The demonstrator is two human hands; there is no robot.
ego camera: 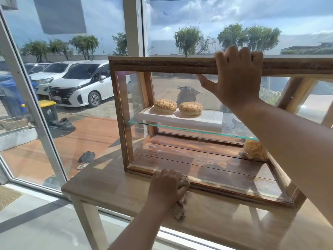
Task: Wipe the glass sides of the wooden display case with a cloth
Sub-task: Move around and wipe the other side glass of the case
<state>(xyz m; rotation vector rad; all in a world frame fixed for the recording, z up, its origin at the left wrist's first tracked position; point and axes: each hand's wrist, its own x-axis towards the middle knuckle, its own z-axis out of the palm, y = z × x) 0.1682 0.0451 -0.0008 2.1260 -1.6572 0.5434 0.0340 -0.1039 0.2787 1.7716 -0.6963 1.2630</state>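
Observation:
A wooden display case [119, 112] with glass sides stands on a wooden table [111, 188]. My right hand [236, 78] grips the top front rail of the case, fingers over the top and thumb against the glass. My left hand [166, 186] is closed on a crumpled beige cloth [181, 204] and presses it at the bottom edge of the front glass, by the lower wooden frame. Part of the cloth hangs down onto the table below my hand.
Inside the case, two sesame buns [164, 106] lie on a white board [180, 120] over a glass shelf [189, 130]; a bagged pastry [255, 150] sits at the bottom right. Large windows [72, 87] stand close behind and left of the table. The tiled floor lies left.

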